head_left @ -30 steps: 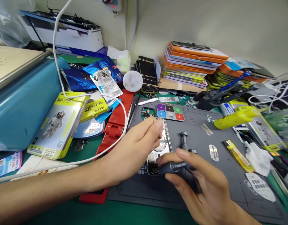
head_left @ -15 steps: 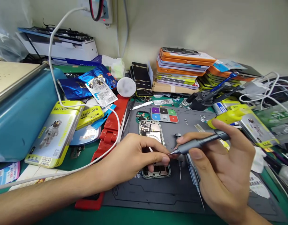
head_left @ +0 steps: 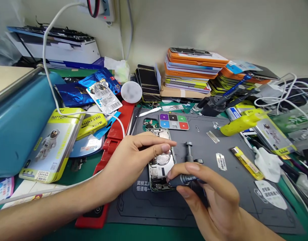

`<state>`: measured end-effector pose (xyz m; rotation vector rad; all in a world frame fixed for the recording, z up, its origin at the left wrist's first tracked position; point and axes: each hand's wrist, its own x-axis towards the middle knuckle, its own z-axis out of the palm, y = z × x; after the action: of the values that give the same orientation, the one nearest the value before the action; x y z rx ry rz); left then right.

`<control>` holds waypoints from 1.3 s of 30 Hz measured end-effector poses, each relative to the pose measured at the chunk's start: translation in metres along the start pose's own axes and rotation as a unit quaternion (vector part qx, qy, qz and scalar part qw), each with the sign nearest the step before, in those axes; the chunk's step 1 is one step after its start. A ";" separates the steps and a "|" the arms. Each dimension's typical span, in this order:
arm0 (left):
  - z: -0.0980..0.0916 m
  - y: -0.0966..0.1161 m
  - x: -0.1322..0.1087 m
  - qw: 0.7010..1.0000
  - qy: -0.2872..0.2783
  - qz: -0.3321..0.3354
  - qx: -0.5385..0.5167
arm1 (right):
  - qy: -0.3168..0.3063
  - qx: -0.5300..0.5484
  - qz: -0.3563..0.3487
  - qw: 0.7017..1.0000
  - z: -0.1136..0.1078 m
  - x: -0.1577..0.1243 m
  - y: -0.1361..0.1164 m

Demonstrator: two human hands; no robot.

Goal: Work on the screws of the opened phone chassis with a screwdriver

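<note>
An opened phone [head_left: 164, 164] lies on the grey work mat, its inner parts and round charging coil exposed. My right hand [head_left: 211, 197] is closed round a dark grey screwdriver [head_left: 185, 179], pointing left at the phone's lower part; its tip is hidden behind the fingers. My left hand [head_left: 139, 155] hovers over the phone's upper left part, thumb and index finger pressed together. Whatever they may pinch is too small to name. Beyond my right hand another grey screwdriver [head_left: 189, 152] lies on the mat.
On the grey mat [head_left: 144, 214] sit a colour-blocked screw tray [head_left: 174, 121] and a yellow strip packet [head_left: 246, 163]. A yellow bottle [head_left: 240, 124] is at the right. Battery boxes [head_left: 52, 144] and a white cable [head_left: 47, 60] crowd the left; stacked cases [head_left: 194, 72] stand behind.
My right hand has moved down and left with the screwdriver, from the left fingertips to the phone's lower end. My left hand has lifted slightly away toward the upper left.
</note>
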<state>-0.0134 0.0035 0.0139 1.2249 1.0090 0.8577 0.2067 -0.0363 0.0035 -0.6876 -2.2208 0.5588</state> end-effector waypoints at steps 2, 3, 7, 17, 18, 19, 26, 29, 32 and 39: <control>0.000 -0.002 0.000 1.000 0.000 0.010 0.000 | -0.006 -0.013 -0.004 1.000 0.001 0.001 0.001; 0.000 -0.002 0.001 1.000 -0.001 0.013 -0.002 | -0.009 -0.018 -0.003 1.000 0.002 0.000 0.001; 0.001 -0.003 0.002 1.000 -0.013 0.012 -0.006 | -0.030 -0.023 -0.003 0.999 0.001 -0.001 0.002; 0.000 0.000 0.000 1.000 -0.014 -0.014 -0.010 | -0.034 -0.071 -0.033 0.996 -0.003 0.012 0.002; 0.000 0.000 0.000 1.000 -0.012 -0.010 -0.007 | -0.042 -0.077 -0.031 0.996 -0.004 0.013 0.002; 0.000 0.001 0.000 1.000 -0.012 -0.007 -0.006 | -0.049 -0.083 -0.035 0.995 -0.005 0.012 0.002; -0.001 0.001 0.002 1.000 -0.022 -0.001 -0.018 | -0.054 -0.111 -0.056 0.991 -0.011 0.009 -0.002; 0.000 0.001 0.002 1.000 -0.023 -0.006 -0.017 | -0.075 -0.081 -0.027 0.994 -0.013 0.010 -0.003; 0.000 0.001 0.001 1.000 -0.023 -0.009 -0.016 | -0.060 -0.066 -0.026 0.996 -0.013 0.011 0.000; 0.000 0.002 0.000 0.999 -0.038 0.002 0.003 | -0.022 -0.065 0.009 0.998 -0.004 0.004 0.005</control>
<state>-0.0137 0.0039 0.0159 1.2553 0.9477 0.8057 0.2086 -0.0298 0.0053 -0.7705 -2.3098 0.4456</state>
